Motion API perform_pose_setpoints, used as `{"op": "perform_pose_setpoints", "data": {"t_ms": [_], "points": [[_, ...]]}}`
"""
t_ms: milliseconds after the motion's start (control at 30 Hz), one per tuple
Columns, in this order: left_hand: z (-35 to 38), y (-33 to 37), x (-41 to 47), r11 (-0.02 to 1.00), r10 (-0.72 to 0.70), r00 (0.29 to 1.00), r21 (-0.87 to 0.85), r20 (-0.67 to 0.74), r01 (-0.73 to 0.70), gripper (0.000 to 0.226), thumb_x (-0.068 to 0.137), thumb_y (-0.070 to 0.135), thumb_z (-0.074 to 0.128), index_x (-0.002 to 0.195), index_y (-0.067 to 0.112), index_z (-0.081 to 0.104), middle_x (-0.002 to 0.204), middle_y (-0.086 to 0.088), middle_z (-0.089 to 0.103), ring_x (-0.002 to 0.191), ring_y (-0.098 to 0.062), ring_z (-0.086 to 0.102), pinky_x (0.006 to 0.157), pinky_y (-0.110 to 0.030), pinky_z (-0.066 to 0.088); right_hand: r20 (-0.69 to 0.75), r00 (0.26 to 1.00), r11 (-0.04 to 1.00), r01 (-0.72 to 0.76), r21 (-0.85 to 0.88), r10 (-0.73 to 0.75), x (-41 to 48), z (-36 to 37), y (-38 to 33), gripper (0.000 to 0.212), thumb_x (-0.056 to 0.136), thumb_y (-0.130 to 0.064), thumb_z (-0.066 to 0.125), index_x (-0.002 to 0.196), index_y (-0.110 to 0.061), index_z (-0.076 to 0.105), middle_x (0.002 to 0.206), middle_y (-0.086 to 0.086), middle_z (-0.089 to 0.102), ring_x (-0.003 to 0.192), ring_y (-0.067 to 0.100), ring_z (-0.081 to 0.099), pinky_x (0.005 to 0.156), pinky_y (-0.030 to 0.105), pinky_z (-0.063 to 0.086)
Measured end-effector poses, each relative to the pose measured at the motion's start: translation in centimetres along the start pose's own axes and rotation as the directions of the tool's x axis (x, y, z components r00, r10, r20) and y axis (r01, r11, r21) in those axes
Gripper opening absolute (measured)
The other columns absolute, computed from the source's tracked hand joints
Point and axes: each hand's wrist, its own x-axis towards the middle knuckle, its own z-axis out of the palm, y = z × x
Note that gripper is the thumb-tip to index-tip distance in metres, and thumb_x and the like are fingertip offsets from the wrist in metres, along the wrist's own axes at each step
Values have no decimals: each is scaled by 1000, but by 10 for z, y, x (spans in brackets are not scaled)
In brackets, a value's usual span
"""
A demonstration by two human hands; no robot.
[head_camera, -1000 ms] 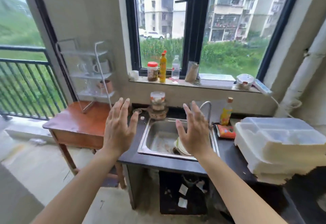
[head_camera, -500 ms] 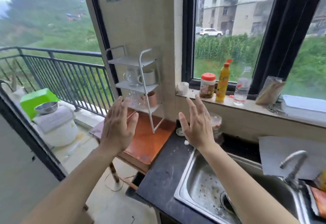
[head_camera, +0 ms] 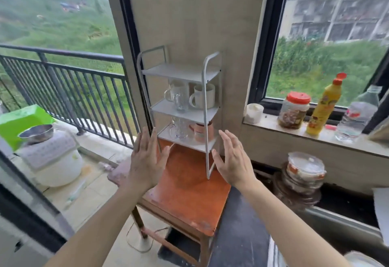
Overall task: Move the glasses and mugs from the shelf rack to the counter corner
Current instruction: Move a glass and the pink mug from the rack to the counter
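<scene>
Now the head view sits closer to the white three-tier shelf rack (head_camera: 179, 106) than it did half a second ago: the rack fills the middle of the frame, and the sink and tap seen earlier have slipped out at the lower right. Both hands remain raised in front of it, as before. The left hand (head_camera: 145, 161) is spread flat, fingers released, holding nothing, just left of the rack's bottom tier. The right hand (head_camera: 232, 158) is likewise open and empty, near the rack's front right post.

The top tier is bare. On the middle tier stand a clear glass mug (head_camera: 175, 93), a small clear glass (head_camera: 181, 102) in front of it, and a white mug (head_camera: 203, 96) to the right. On the bottom tier stand a ribbed clear glass mug (head_camera: 180, 127) and a pink mug (head_camera: 203, 133), partly hidden by the post.

The rack stands on an orange-brown wooden table (head_camera: 187, 184) against a beige wall. The dark counter (head_camera: 237, 235) adjoins the table on the right; stacked lidded containers (head_camera: 303, 176) sit at its back corner. The windowsill (head_camera: 273, 124) carries a white cup (head_camera: 254, 112), a red-lidded jar (head_camera: 294, 110), a yellow squeeze bottle (head_camera: 324, 106) and a clear plastic bottle (head_camera: 357, 115). Left, a black balcony railing (head_camera: 63, 81) fronts a green hillside, with a metal bowl (head_camera: 36, 133) on a white appliance (head_camera: 54, 159).
</scene>
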Motion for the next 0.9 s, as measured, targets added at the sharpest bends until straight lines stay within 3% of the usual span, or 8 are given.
{"op": "perform_pose_setpoints", "data": {"t_ms": [233,467,567,700,800,900], "points": [[27,-79,81,988,45,981,-155,190,-15,69,101,48,42,158,16,18,166,-7,17,154,-23,6,124,-40,7,104,951,956,-293,-2,292,54,78,-51,48,97,-39,52,141,-23,46,136,-1,51,117,25,58,90,37,48],[68,-114,136,963,4,954,-257,301,77,68,101,44,46,157,13,22,164,-7,24,151,-24,13,120,-36,10,219,851,867,-497,46,476,85,126,-52,56,96,-38,54,147,-24,37,132,3,57,118,22,57,100,31,41],[88,-119,150,935,-47,912,-304,406,184,68,102,44,43,158,13,19,164,-6,23,152,-24,10,121,-39,11,230,822,832,-549,76,521,93,140,-44,58,96,-33,55,149,-22,34,126,7,60,116,23,56,93,25,37],[109,-122,172,919,-89,887,-307,453,248,67,102,43,44,157,11,22,161,-10,28,150,-32,16,121,-45,17,281,794,788,-593,163,540,115,158,-42,56,96,-25,52,147,-27,28,109,9,64,88,25,59,79,30,47],[125,-121,191,910,-103,885,-315,454,268,64,101,44,46,153,10,30,156,-11,36,144,-31,29,116,-45,28,252,796,777,-599,196,550,138,173,-40,49,98,-19,48,145,-21,33,136,4,54,93,20,58,77,29,44],[142,-115,207,863,-142,868,-370,477,344,60,101,47,45,147,9,38,148,-11,46,131,-29,48,104,-37,39,193,783,767,-620,166,591,158,184,-30,25,96,-12,45,121,-16,51,126,7,51,102,25,59,81,37,51]]}}
